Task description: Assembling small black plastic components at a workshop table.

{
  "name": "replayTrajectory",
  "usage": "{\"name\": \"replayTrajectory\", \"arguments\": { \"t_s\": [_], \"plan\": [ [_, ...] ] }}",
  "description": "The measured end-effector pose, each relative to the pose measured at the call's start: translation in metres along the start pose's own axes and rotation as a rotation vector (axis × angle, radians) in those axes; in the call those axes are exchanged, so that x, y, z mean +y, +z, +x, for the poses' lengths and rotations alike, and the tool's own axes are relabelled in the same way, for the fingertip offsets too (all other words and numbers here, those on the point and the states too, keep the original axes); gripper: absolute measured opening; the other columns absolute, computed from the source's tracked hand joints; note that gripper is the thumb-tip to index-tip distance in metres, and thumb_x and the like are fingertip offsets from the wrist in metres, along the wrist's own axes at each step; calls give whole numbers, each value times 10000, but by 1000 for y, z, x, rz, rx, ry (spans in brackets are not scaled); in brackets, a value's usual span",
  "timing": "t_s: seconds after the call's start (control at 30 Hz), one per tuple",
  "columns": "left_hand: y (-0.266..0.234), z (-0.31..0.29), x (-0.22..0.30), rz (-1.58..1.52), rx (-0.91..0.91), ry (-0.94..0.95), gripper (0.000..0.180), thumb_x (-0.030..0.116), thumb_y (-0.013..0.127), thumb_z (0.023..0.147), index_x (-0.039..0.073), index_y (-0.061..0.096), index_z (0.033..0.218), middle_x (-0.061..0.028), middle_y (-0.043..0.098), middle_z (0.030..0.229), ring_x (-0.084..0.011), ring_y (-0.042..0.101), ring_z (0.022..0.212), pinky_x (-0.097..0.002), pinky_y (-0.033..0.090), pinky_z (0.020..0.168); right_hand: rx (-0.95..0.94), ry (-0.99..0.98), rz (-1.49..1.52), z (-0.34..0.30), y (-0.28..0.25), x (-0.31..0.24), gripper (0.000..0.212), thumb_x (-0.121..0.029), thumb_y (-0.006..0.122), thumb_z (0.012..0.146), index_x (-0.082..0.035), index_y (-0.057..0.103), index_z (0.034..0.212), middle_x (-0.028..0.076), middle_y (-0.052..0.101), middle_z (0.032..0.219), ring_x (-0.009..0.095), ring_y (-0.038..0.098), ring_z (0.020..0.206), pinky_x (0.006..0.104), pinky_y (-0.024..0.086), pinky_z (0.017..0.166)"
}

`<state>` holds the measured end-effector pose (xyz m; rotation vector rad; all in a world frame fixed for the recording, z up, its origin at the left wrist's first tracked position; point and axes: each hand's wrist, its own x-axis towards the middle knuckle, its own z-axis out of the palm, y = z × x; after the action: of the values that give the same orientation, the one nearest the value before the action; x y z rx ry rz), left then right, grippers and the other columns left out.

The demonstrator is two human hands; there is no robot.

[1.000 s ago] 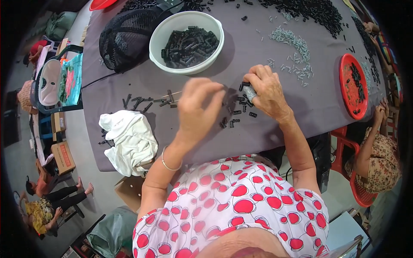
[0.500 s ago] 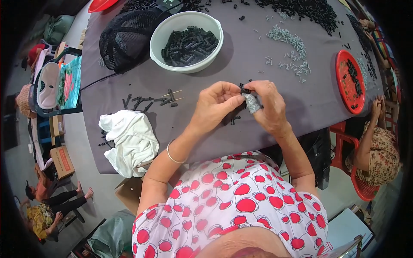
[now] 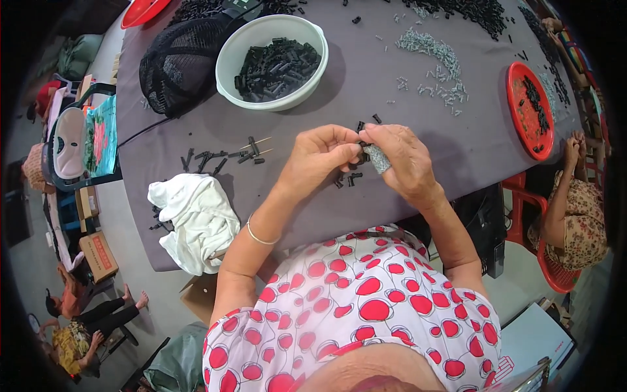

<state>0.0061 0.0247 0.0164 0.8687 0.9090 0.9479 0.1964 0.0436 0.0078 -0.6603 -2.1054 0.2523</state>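
Left hand [image 3: 319, 158], right hand [image 3: 406, 160]: pinching black part [image 3: 364, 144].
Uneven pressure could drop it among loose pieces [image 3: 352, 178] beside them.

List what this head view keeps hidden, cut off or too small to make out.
In the head view:
Black piece being held: mostly hidden by left hand and right hand.
Whatever lies under white cloth: covered by it.
Upper-left red dish: cut off by top edge.
Grey parts: too small for detail.
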Motion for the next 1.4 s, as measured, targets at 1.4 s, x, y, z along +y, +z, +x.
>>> {"name": "replayTrajectory", "arguments": {
  "t_s": [1.4],
  "plan": [
    [12,-17,-21,228,149,197,83,25,555,907,-19,549,977,-2,569,770,-49,540,673,-197,467,607,-294,289,-74,18,-17,-17,247,6,596,620,-86,577,848,33,543,819,236,528,819,357,352,740]
  ]
}}
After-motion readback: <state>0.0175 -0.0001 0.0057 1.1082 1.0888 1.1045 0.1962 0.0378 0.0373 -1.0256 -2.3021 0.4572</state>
